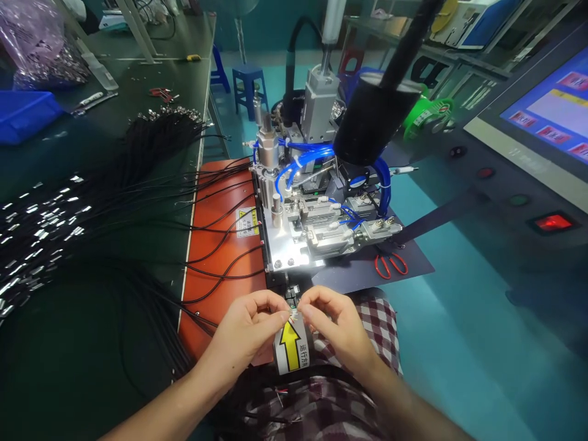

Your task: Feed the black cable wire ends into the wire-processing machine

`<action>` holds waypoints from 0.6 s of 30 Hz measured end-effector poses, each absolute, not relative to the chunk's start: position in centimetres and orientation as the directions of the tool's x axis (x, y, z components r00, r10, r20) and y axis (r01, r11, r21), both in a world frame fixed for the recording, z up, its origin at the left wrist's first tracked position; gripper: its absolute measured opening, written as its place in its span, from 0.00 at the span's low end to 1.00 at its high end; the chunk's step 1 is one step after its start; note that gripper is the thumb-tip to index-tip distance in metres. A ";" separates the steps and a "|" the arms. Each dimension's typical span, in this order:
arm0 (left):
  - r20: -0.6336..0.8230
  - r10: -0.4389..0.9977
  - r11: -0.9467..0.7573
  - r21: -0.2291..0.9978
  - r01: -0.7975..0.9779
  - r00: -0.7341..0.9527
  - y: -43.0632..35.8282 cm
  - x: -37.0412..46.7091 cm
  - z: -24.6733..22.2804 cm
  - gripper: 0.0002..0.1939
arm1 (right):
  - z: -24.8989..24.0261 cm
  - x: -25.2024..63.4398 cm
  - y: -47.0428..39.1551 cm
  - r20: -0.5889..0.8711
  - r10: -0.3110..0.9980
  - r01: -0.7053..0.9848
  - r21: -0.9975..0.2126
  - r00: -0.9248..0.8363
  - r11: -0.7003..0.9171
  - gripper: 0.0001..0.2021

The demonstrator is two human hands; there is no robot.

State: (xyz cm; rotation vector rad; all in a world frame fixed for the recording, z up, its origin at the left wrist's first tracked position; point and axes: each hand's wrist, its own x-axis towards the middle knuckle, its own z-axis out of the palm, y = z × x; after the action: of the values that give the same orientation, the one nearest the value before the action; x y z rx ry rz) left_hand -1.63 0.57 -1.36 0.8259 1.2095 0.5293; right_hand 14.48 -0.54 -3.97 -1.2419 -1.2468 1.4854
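My left hand (248, 324) is closed, thumb and forefinger pinching the fine stripped ends of thin wires (293, 315). Facing it, my right hand (337, 324) pinches at the same wire ends from the other side. The fingertips of both hands nearly meet and hide part of the wires. Just beyond them is a small dark fixture (292, 297) at the front of the machine. A white label with a yellow arrow (290, 349) lies under the fingers. Black cables (215, 275) run across the orange-red panel (229, 245) to the machine's left edge.
A metal machine (316, 226) with blue air tubes stands ahead, a black cylinder (374, 119) overhanging it. Red-handled scissors (390, 266) lie at its right. Bundled black cables (156, 144) cover the left table. A screen panel (546, 122) stands at right, stools (250, 86) behind.
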 end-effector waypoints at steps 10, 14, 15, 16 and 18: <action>-0.609 0.738 0.612 0.785 0.091 0.290 0.4 -1.6 -1.5 0.11 | -3.5 14.6 0.6 -0.284 0.918 0.011 -0.956 -0.275 -0.292 0.05; -0.632 0.705 0.633 0.765 0.116 0.321 0.6 -1.8 -1.6 0.12 | -3.9 15.1 1.2 -0.370 0.829 -0.064 -0.899 -0.419 -0.434 0.10; -0.636 0.701 0.634 0.763 0.127 0.323 0.7 -1.9 -1.5 0.12 | -3.9 15.3 1.3 -0.369 0.818 -0.072 -0.894 -0.441 -0.442 0.11; -0.638 0.698 0.635 0.761 0.130 0.326 0.7 -1.9 -1.4 0.11 | -4.0 15.4 1.4 -0.361 0.812 -0.074 -0.895 -0.458 -0.440 0.11; -0.642 0.688 0.644 0.755 0.122 0.339 0.9 -1.9 -1.2 0.10 | -4.0 15.6 1.5 -0.349 0.801 -0.067 -0.899 -0.487 -0.432 0.12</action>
State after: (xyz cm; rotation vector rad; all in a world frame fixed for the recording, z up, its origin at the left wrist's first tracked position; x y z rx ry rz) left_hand -1.89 0.85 -1.17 0.8249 1.1922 0.4283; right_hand 15.55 1.46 -4.01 -1.0986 -1.1841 1.9675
